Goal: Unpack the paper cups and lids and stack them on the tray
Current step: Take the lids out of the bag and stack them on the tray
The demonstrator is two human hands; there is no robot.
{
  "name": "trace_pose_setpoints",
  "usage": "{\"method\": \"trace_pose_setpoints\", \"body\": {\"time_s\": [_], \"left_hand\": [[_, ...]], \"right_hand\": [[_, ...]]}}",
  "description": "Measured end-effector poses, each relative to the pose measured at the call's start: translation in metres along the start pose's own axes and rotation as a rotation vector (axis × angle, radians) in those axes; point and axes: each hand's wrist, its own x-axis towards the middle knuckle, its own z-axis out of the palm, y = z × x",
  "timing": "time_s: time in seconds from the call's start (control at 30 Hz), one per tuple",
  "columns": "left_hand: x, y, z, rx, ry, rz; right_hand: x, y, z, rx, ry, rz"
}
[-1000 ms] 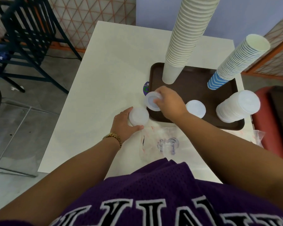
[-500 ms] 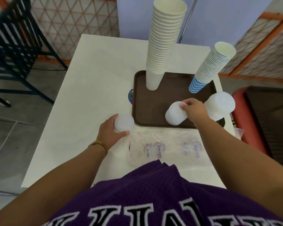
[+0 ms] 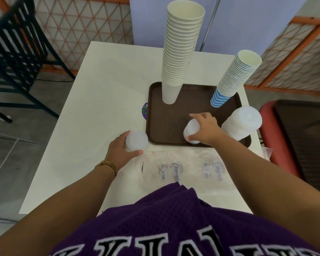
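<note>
- Off the tabletop's left edge: dark metal chair (image 3: 17, 58) on the grey floor, well apart from the work.
- Near the tabletop's (image 3: 103, 111) middle, just left of the tray's near-left corner: left hand (image 3: 121, 151), fingers and thumb curled round a short stack of translucent lids (image 3: 137, 143) standing on the tabletop. Gold watch (image 3: 109, 164) on that wrist.
- Sticker (image 3: 145, 111) at the tray's left edge, partly hidden under it.
- Near edge of tabletop: flat clear plastic wrappers (image 3: 183, 170) with blue print, just in front of the tray.
- Brown tray (image 3: 166, 122) on the right half of the tabletop. Far-left corner: tall stack of white paper cups (image 3: 181, 52), upright.
- Tray's near edge: right hand (image 3: 205, 130) grips a second short lid stack (image 3: 190, 130), tilted; the hand covers its right side.
- Far-right corner of tray: blue-striped cup stack (image 3: 235, 78), leaning right.
- Near-right corner of tray: larger lid stack (image 3: 242, 122), just beside the right hand.
- Beyond the right edge: red seat (image 3: 268, 137).
</note>
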Motion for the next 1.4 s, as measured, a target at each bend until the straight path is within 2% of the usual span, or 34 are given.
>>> {"method": "trace_pose_setpoints", "body": {"time_s": [0.13,0.3,0.47,0.53,0.73,0.87,1.2,1.4], "left_hand": [[-0.001,0.003,0.001,0.005,-0.001,-0.007],[-0.003,0.003,0.0,0.01,-0.011,-0.004],[-0.003,-0.001,-0.003,-0.007,-0.034,-0.019],[-0.002,-0.004,-0.003,-0.005,-0.03,-0.004],[-0.002,-0.004,-0.005,-0.016,-0.033,0.029],[-0.002,-0.007,-0.007,-0.024,-0.044,0.05],[-0.003,-0.005,-0.011,-0.018,-0.039,0.118],[-0.004,-0.004,-0.014,-0.039,-0.05,0.133]], "right_hand": [[0.006,-0.004,0.002,-0.125,-0.048,-0.012],[0.007,-0.006,0.001,-0.147,-0.071,0.004],[0.003,-0.022,0.007,-0.174,0.173,-0.134],[0.003,-0.038,0.011,-0.164,0.199,-0.214],[0.002,-0.086,0.044,-0.257,-0.018,-0.523],[-0.001,-0.113,0.067,-0.363,-0.107,-0.647],[0.004,-0.135,0.086,-0.516,-0.133,-0.679],[0.004,-0.132,0.081,-0.444,-0.132,-0.664]]}}
